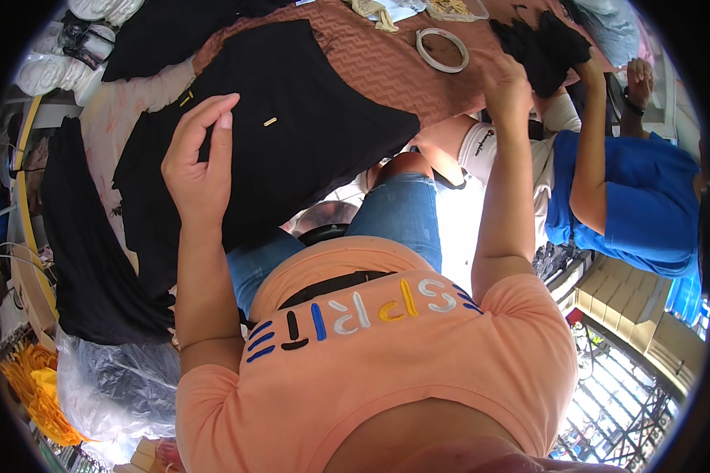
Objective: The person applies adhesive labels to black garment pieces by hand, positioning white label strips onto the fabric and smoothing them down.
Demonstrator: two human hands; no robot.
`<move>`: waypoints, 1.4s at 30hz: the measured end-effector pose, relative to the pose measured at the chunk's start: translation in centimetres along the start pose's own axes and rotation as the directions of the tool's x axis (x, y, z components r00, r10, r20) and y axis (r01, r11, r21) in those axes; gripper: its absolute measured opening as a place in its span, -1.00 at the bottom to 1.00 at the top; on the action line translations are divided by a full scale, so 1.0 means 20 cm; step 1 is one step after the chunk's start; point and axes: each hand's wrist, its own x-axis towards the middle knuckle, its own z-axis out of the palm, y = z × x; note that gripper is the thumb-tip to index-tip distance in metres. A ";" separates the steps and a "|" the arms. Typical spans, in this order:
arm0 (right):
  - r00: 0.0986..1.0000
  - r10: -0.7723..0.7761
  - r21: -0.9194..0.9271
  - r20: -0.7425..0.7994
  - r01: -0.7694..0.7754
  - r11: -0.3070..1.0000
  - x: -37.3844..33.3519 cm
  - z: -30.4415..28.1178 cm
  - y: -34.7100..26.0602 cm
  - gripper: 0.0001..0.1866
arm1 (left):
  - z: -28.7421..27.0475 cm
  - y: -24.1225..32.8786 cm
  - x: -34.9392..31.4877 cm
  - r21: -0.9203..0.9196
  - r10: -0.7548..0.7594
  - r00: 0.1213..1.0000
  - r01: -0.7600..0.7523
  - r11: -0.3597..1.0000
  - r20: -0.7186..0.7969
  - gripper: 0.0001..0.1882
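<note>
My left hand (201,158) is raised over a large black garment (292,134) that hangs from the table toward my lap. Its thumb and forefinger are pinched together, and I cannot tell whether they grip the cloth or something small. Two small gold tags (270,121) sit on the garment close to it. My right hand (506,83) reaches onto the brown zigzag tablecloth (379,67), between a white tape roll (442,49) and a crumpled black cloth (540,43). Its fingers are hidden from me.
Another person in a blue shirt (647,205) sits at my right, with one arm (592,134) reaching to the crumpled black cloth. More black fabric (87,236) hangs at the left, above a plastic bag (110,378). White shoes (51,67) lie at the top left.
</note>
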 end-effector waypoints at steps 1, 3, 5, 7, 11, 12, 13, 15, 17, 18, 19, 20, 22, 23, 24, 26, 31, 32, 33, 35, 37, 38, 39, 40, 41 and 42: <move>0.999 -0.042 -0.027 0.026 0.043 0.999 -0.01 0.02 -0.01 -0.79 | 0.01 0.00 0.00 -0.003 0.010 1.000 -0.010 1.000 0.013 -0.82; 0.990 -0.126 -0.061 0.071 0.130 0.990 -0.04 0.10 -0.04 -0.79 | 0.04 0.00 0.01 -0.011 0.019 0.999 -0.019 1.000 0.039 -0.82; 0.976 -0.182 -0.152 0.118 0.199 0.968 -0.04 0.15 -0.06 -0.79 | 0.06 0.02 0.02 -0.014 0.023 0.998 -0.022 1.000 0.065 -0.82; 0.980 -0.103 -0.073 0.170 0.117 0.990 -0.01 0.13 -0.04 -0.78 | 0.04 0.05 0.02 0.017 0.021 0.996 -0.023 1.000 0.088 -0.82; 0.895 0.288 0.379 0.340 -0.411 0.829 0.06 -0.02 -0.03 -0.79 | -0.02 0.02 0.01 0.011 -0.010 0.995 0.009 1.000 0.098 -0.82; 0.878 0.314 0.533 0.361 -0.471 0.703 0.08 -0.06 -0.02 -0.77 | -0.02 0.01 0.01 -0.004 -0.015 0.996 0.016 1.000 0.088 -0.83; 0.860 0.335 0.663 0.385 -0.510 0.547 0.09 -0.09 -0.01 -0.76 | -0.01 0.00 0.01 -0.023 -0.026 0.996 0.028 0.999 0.088 -0.83; 0.790 0.406 0.741 0.461 -0.594 0.315 0.09 -0.09 -0.01 -0.74 | 0.00 0.00 0.02 -0.051 -0.051 0.995 0.056 0.997 0.089 -0.82; 0.774 0.422 0.779 0.473 -0.590 0.210 0.08 -0.10 -0.04 -0.76 | 0.04 0.03 0.03 -0.117 -0.036 0.990 0.052 0.992 0.133 -0.82; 0.790 0.414 0.752 0.453 -0.588 0.298 0.09 -0.10 -0.02 -0.75 | 0.06 0.05 0.04 -0.150 -0.027 0.988 0.050 0.987 0.153 -0.82; 0.805 0.405 0.719 0.433 -0.579 0.384 0.09 -0.10 0.01 -0.74 | 0.09 0.06 0.05 -0.150 -0.021 0.979 0.052 0.987 0.201 -0.82; 0.821 0.391 0.682 0.417 -0.567 0.462 0.11 -0.10 -0.03 -0.74 | 0.11 0.07 0.05 -0.144 -0.018 0.969 0.055 0.988 0.247 -0.81; 0.860 0.417 0.240 0.295 -0.489 0.839 0.10 -0.12 -0.10 -0.69 | 0.14 0.09 0.05 -0.101 0.013 0.948 0.021 0.995 0.318 -0.80; 0.886 0.403 -0.037 0.231 -0.406 0.913 0.10 -0.14 -0.15 -0.67 | 0.16 0.09 0.05 -0.096 0.051 0.940 -0.020 0.995 0.337 -0.79; 0.898 0.397 -0.108 0.188 -0.383 0.918 0.10 -0.16 -0.15 -0.60 | 0.16 0.10 0.05 -0.089 0.045 0.935 -0.014 0.996 0.351 -0.79; 0.871 0.451 -0.207 0.196 -0.413 0.887 0.12 -0.24 -0.15 -0.57 | 0.16 0.10 0.05 -0.066 0.028 0.929 -0.003 0.998 0.370 -0.78; 0.856 0.500 0.074 0.132 -0.512 0.856 0.14 -0.34 -0.10 -0.64 | 0.16 0.09 0.04 -0.001 0.012 0.923 -0.012 1.000 0.384 -0.77; 0.834 0.508 0.300 0.216 -0.551 0.778 0.14 -0.35 -0.13 -0.75 | 0.18 0.08 0.04 -0.069 0.003 0.915 0.027 0.997 0.403 -0.75; 0.882 0.409 0.483 0.232 -0.470 0.739 0.13 -0.35 -0.18 -0.77 | 0.19 0.08 0.03 -0.130 -0.006 0.908 0.066 0.989 0.420 -0.73; 0.958 0.210 0.785 0.197 -0.282 0.552 0.09 -0.33 -0.31 -0.81 | 0.23 0.11 0.04 -0.248 -0.023 0.898 0.146 0.958 0.440 -0.69; 0.965 0.083 0.862 0.250 -0.261 0.434 0.03 -0.29 -0.47 -0.85 | 0.31 0.18 0.04 -0.361 -0.041 0.891 0.224 0.905 0.452 -0.63; 0.948 0.065 0.871 0.310 -0.311 0.379 -0.03 -0.22 -0.57 -0.87 | 0.32 0.17 0.03 -0.394 -0.052 0.896 0.245 0.886 0.441 -0.58; 0.939 0.063 0.853 0.339 -0.335 0.400 -0.08 -0.20 -0.67 -0.90 | 0.35 0.18 0.04 -0.491 -0.079 0.887 0.324 0.809 0.455 -0.58; 0.971 -0.053 0.794 0.234 -0.159 0.586 -0.11 -0.18 -0.72 -0.89 | 0.38 0.19 0.05 -0.577 -0.104 0.875 0.396 0.715 0.472 -0.58; 0.971 -0.187 0.685 0.148 0.035 0.728 -0.13 -0.17 -0.75 -0.88 | 0.41 0.21 0.06 -0.652 -0.124 0.861 0.460 0.603 0.493 -0.58; 0.968 -0.207 0.652 0.140 0.067 0.755 -0.15 -0.15 -0.78 -0.87 | 0.43 0.21 0.07 -0.691 -0.140 0.875 0.456 0.560 0.464 -0.60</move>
